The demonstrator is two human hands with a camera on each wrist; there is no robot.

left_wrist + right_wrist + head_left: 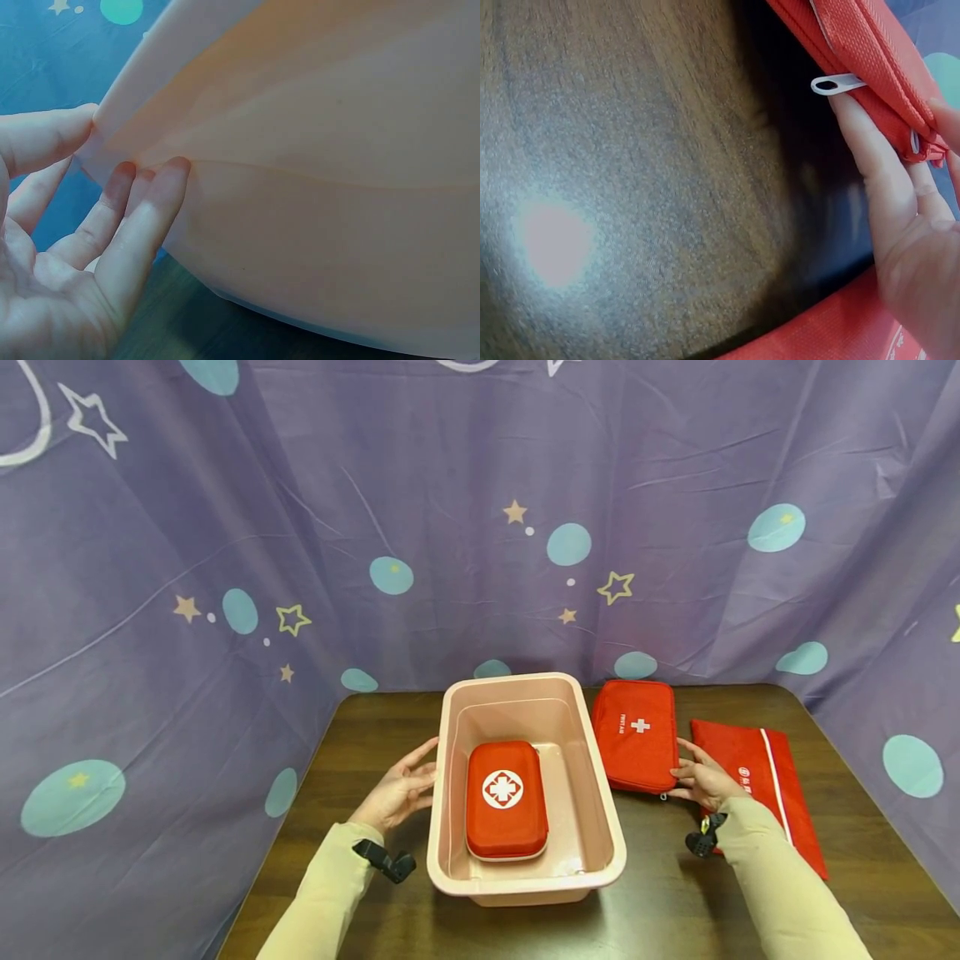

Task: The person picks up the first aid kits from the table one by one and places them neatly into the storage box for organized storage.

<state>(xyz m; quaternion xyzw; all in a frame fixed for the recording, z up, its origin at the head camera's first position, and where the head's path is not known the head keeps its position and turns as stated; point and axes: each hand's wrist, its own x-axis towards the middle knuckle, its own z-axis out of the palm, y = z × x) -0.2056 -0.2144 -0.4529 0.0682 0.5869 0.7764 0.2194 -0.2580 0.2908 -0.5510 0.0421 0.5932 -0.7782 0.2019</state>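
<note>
A pink plastic bin (448,818) stands mid-table with a red hard-shell first aid case (506,827) lying inside, marked with a white cross emblem. Against the bin's left side is my left hand (399,792); its fingers (142,232) are fairly straight and touch the outer wall, thumb at the rim. My right hand (705,779) pinches the near right corner of a flat red first aid pouch (633,752), just right of the bin. At that corner, the right wrist view shows a white zipper pull (838,83) and one finger underneath.
A larger flat red bag (791,793) with a white stripe lies at the right, partly beneath my right forearm. The dark wooden table (637,902) meets a purple patterned curtain (465,527) behind and at both sides.
</note>
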